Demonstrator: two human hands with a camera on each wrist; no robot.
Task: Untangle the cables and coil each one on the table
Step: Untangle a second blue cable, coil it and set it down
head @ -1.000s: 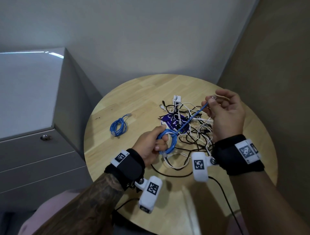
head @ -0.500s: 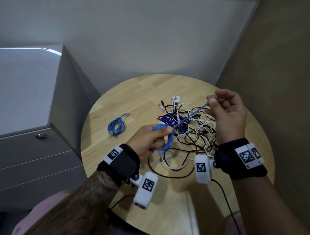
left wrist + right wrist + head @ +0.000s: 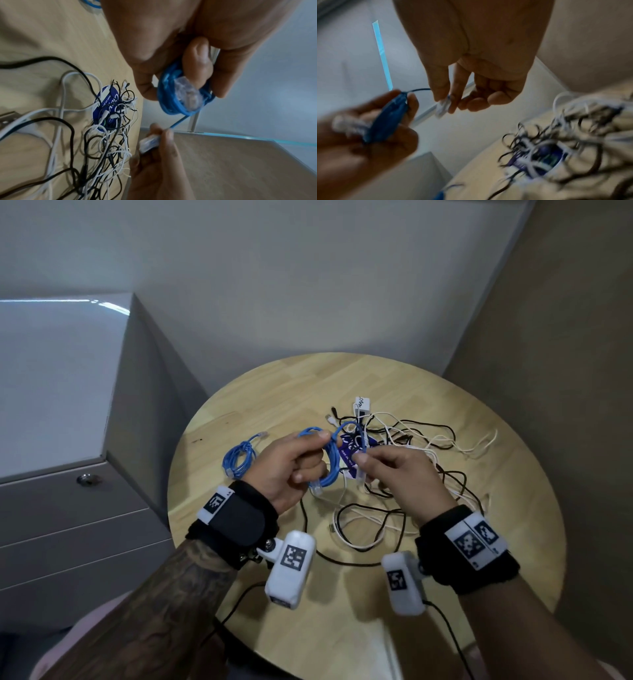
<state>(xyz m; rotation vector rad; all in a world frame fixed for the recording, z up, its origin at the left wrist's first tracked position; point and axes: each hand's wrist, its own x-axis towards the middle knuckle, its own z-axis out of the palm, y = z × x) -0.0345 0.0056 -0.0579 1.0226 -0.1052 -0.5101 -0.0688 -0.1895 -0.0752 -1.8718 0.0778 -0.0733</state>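
Observation:
My left hand (image 3: 301, 460) grips a small coil of blue network cable (image 3: 330, 465) above the round wooden table (image 3: 513, 508); in the left wrist view the coil (image 3: 173, 102) wraps my fingers, with one clear plug (image 3: 187, 97) in it. My right hand (image 3: 380, 470) pinches the cable's free end by its clear plug (image 3: 443, 106), close to the left hand. A short blue stretch (image 3: 178, 121) runs between them. A tangle of white and black cables (image 3: 411, 453) lies on the table over a purple card (image 3: 106, 108). A second blue cable (image 3: 239, 458) lies coiled at the left.
A grey drawer cabinet (image 3: 68, 508) with a lock stands left of the table. Walls close in behind and to the right. A small white adapter (image 3: 361, 405) lies at the far side of the tangle. Black wires run from the wrist cameras off the near edge.
My right hand has come in from the far right to just beside the left, and the taut blue stretch has shortened into a loop on the coil. The left hand rose slightly.

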